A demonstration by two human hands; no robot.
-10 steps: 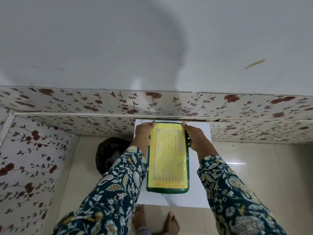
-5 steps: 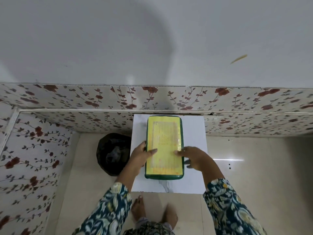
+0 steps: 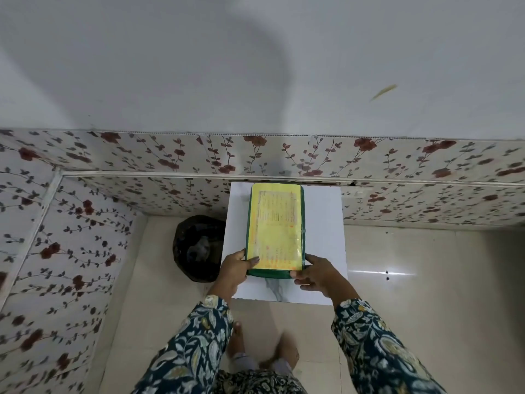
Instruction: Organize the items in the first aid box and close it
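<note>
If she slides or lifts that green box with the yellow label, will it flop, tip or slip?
The green box probably stays stiff: its edges look straight and boxy. Lying flat and low on the white table, it seems unlikely to tip. The glossy yellow label may be slick, but the left hand and right hand grip the near corners.

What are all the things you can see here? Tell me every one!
first aid box: one, green with a yellow printed sheet on its lid, lid down, lying on the white table
white table: one, small, marbled white top, standing against the flowery wall
black bin: one, dark, on the floor left of the table
flowery wall panels: cream with red flowers, behind and to the left
left hand: one, gripping the box's near left corner
right hand: one, gripping the box's near right corner
bare feet: two, on the floor below
</note>
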